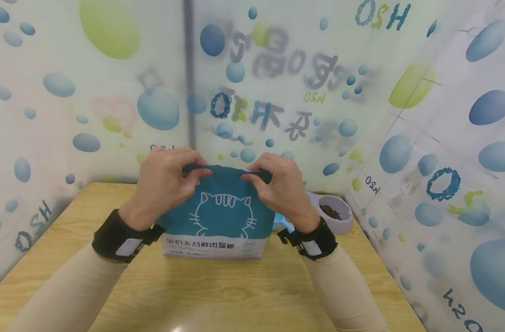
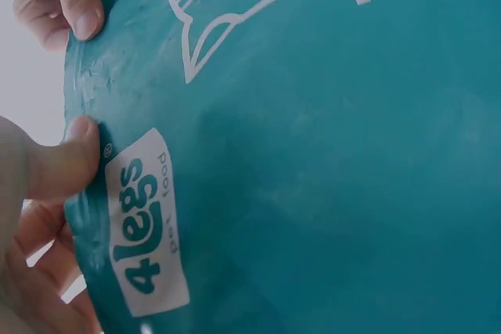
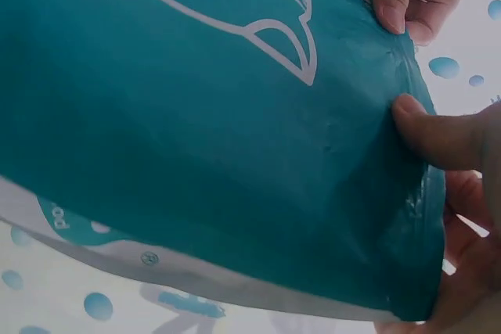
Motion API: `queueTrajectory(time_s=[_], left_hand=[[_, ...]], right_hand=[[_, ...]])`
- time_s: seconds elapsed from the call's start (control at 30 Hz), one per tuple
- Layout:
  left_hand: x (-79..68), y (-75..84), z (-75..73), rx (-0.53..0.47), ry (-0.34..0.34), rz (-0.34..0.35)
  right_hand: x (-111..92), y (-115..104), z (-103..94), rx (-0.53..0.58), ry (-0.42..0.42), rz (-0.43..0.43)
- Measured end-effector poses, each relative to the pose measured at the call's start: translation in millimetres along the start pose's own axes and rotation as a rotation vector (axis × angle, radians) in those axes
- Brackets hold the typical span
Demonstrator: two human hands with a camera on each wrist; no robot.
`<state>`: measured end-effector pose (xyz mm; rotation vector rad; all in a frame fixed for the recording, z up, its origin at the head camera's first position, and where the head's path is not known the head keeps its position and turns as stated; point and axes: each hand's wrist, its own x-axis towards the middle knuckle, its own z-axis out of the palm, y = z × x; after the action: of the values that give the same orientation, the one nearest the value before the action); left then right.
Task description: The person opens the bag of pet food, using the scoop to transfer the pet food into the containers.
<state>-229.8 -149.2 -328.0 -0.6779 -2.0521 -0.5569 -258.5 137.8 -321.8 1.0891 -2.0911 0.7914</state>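
A teal and white cat food bag [image 1: 223,216] with a white line-drawn cat stands upright on the table. My left hand [image 1: 165,177] pinches its top edge on the left, thumb in front and fingers behind. On the right part of the same edge, my right hand [image 1: 279,182] pinches in the same way. A "4Legs pet food" label [image 2: 146,220] lies just below my left thumb in the left wrist view. Along the top of the bag, a pressed seam runs under my right thumb [image 3: 423,134] in the right wrist view.
Behind my right wrist stands a pale double pet bowl [image 1: 341,226] with brown kibble [image 1: 335,212] in one side. Something light blue [image 1: 282,222] shows partly behind the bag. The wooden table [image 1: 219,295] meets walls covered in a dotted sheet [image 1: 252,92].
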Motion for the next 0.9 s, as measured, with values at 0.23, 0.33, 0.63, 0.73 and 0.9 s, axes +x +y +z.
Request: queueTrajectory(time_s=[0.23,0.33,0.63,0.73,0.9], left_hand=[[3.6,6.6,4.1,0.032,-0.07,0.042],[6.2,11.7,8.1,0.014,-0.085,0.043],[7.0,18.0,16.3,-0.044,-0.036,0.01],[6.8,18.6,18.8,-0.053,-0.016,0.011],[7.3,19.7,19.9,-0.052,-0.01,0.008]], right_hand=[[3,-9,-1.5,-0.225,-0.041,-0.034],[5,-14,1.8,-0.302,-0.044,-0.065],[9,-18,11.8,-0.273,-0.013,-0.1],[9,-17,13.6,-0.254,0.008,-0.107],[8,-16,15.3,-0.244,0.023,-0.118]])
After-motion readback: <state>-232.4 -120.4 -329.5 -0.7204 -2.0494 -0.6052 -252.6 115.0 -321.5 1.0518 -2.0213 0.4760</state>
